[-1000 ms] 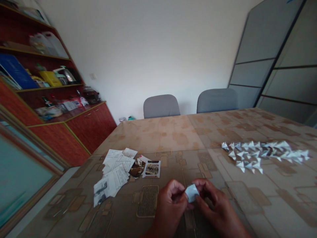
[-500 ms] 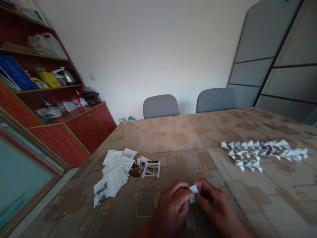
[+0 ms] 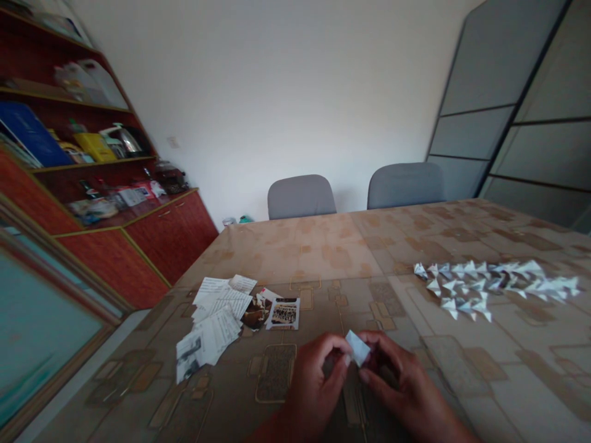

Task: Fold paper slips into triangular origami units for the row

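Note:
A small folded piece of pale paper [image 3: 357, 349] is held between both hands, low in the middle of the view above the table. My left hand [image 3: 319, 375] pinches its left corner between thumb and fingertips. On the other side, my right hand [image 3: 397, 372] grips the paper's right edge, with the thumb below. Left of my hands lies a loose fan of cut printed paper pieces [image 3: 219, 317], beside a picture piece [image 3: 284, 313]. Several small folded pointed paper shapes [image 3: 475, 286] stand in rows at the right of the table.
The patterned table [image 3: 323, 246] spreads across the view. Two grey chairs [image 3: 302, 197] stand behind its far edge. A red-brown cabinet [image 3: 170, 224] with bottles and a kettle is at the left, and a grey wardrobe [image 3: 480, 104] at the right.
The folded paper has turned and shows more of its flat face. My left thumb and fingertips have shifted to its left corner, and my right hand has adjusted its hold.

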{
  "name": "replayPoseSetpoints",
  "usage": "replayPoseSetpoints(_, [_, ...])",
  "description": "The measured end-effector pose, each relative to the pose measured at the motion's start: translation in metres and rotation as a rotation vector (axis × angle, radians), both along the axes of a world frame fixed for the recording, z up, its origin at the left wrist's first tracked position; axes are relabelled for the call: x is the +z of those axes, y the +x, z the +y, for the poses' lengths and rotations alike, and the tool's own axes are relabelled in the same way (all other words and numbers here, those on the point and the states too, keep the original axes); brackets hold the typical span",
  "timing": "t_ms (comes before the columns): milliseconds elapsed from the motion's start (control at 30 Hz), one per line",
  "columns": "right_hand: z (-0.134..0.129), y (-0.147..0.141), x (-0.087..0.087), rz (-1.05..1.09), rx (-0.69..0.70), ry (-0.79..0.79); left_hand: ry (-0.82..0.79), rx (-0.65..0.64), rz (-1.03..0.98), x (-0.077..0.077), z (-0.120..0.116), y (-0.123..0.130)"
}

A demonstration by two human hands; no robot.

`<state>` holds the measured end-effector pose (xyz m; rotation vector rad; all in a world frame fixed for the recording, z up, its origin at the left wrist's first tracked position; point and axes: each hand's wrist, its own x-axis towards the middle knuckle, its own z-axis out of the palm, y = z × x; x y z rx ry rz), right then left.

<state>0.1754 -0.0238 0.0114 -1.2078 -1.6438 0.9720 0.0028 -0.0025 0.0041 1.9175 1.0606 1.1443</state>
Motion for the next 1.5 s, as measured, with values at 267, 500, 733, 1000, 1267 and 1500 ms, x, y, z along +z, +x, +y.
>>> replayPoseSetpoints(267, [-0.002, 0.002, 0.001, -0.083, -0.04, 0.129, -0.155, -0.058, -0.096, -0.002, -0.006, 0.004])
replayPoseSetpoints(500, [-0.003, 0.002, 0.0, -0.204, -0.054, 0.256, -0.233, 0.0, -0.193, -0.001, -0.008, 0.017])
replayPoseSetpoints(733, [-0.002, 0.002, -0.006, -0.366, -0.085, 0.408, -0.248, 0.044, -0.108, -0.001, -0.008, 0.022])
replayPoseSetpoints(1000, [-0.002, 0.006, -0.005, -0.351, -0.111, 0.519, -0.32, -0.003, -0.211, 0.001, -0.013, 0.019])
replayPoseSetpoints(1267, [-0.001, 0.006, -0.011, -0.422, -0.126, 0.513, -0.416, -0.009, -0.173, -0.002, -0.015, 0.02])
replayPoseSetpoints(1500, [-0.002, 0.01, -0.005, -0.421, -0.107, 0.613, -0.485, -0.154, -0.464, -0.005, -0.018, 0.005])
